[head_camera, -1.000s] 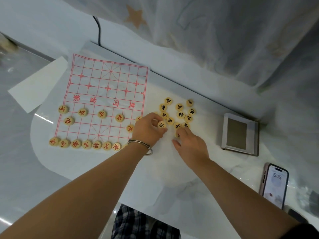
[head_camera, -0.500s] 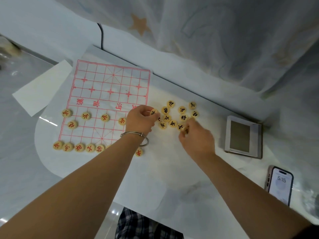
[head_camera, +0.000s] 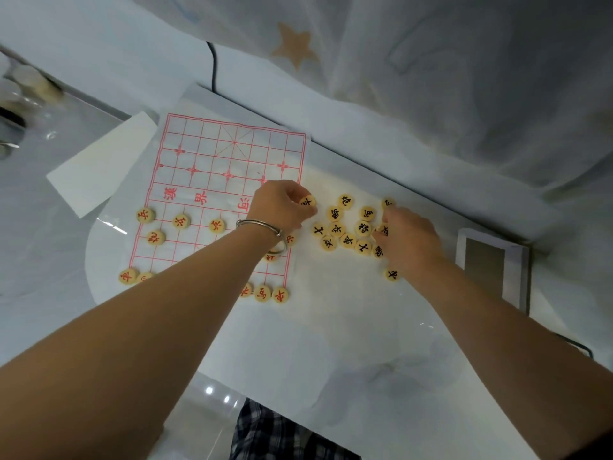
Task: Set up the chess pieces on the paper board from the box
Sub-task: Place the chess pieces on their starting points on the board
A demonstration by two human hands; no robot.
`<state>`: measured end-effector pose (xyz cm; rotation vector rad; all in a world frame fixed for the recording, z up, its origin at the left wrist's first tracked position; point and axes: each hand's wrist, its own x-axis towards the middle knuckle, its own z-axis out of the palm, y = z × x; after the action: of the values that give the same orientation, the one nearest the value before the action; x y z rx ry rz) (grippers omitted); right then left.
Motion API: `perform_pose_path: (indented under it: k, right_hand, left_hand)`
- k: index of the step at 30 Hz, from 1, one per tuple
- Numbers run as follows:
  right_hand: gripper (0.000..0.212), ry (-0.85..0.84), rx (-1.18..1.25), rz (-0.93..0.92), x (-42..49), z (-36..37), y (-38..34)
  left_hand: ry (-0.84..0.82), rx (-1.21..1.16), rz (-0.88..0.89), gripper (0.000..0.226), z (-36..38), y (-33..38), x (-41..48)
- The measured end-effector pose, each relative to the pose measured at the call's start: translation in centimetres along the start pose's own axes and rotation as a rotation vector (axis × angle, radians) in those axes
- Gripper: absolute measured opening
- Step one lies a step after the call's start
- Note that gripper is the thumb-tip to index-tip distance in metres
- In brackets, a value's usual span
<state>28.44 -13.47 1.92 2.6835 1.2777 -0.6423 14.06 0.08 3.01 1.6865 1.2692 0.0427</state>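
Pinching a round pale wooden chess piece with a black character [head_camera: 307, 201] in the curled fingers of the left hand [head_camera: 282, 207], right at the 3 o'clock edge of the white paper board with a red grid [head_camera: 215, 154]. Curling the right hand [head_camera: 411, 237] over the 3 o'clock side of the loose cluster of black-marked wooden pieces [head_camera: 341, 232]; touching one there, though not showing clearly whether gripping it. Showing red-marked wooden pieces [head_camera: 181, 221] lined along the board's 6 o'clock rows. Showing a grey rectangular box [head_camera: 491, 267] further toward 3 o'clock, apart from the cluster.

Paper board [head_camera: 212, 167] on tabletop [head_camera: 331, 343], placed pieces [head_camera: 181, 221] on its near rows. Loose pieces [head_camera: 348, 227] just right of board, box [head_camera: 491, 267] further right. Left hand [head_camera: 282, 207] between board and cluster, single piece [head_camera: 307, 201] in its grip.
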Motion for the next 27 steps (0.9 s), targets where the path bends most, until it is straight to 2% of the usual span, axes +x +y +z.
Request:
perform_pose_path:
  k: [2, 8, 12, 15, 17, 19, 23, 27]
  right_hand:
    - [0.015, -0.023, -0.013, -0.02, 0.2, -0.3, -0.1]
    - [0.007, -0.103, 0.014, -0.085, 0.0, -0.4, -0.2]
    - [0.012, -0.09, 0.045, -0.034, 0.4, -0.2, 0.4]
    - [0.017, -0.001, 0.406, 0.177, 0.3, 0.0, 1.4]
    - [0.01, 0.032, 0.759, 0.302, -0.3, 0.3, 1.6]
    - [0.007, 0.06, 0.939, 0.371, -0.8, 0.7, 1.8]
    - [0.015, 0.129, 1.04, 0.42, -1.2, 1.1, 2.0]
    - [0.014, 0.115, 1.001, 0.37, -2.0, 1.2, 1.5]
  left_hand:
    - [-0.001, 0.053, 0.006, 0.024, 0.1, -0.1, 0.1]
    - [-0.049, 0.182, 0.098, 0.029, 1.2, -0.8, 0.0]
    - [-0.085, 0.338, 0.229, 0.028, 1.7, -0.7, -0.7]
    - [-0.131, 0.494, 0.375, 0.027, 2.5, -0.7, -1.6]
    - [-0.175, 0.665, 0.487, 0.025, 3.2, -0.8, -2.0]
    - [-0.217, 0.793, 0.529, 0.025, 3.8, -1.0, -2.1]
    - [-0.269, 0.925, 0.567, 0.025, 4.6, -1.4, -2.2]
    - [-0.301, 1.006, 0.584, 0.022, 5.0, -1.1, -2.2]
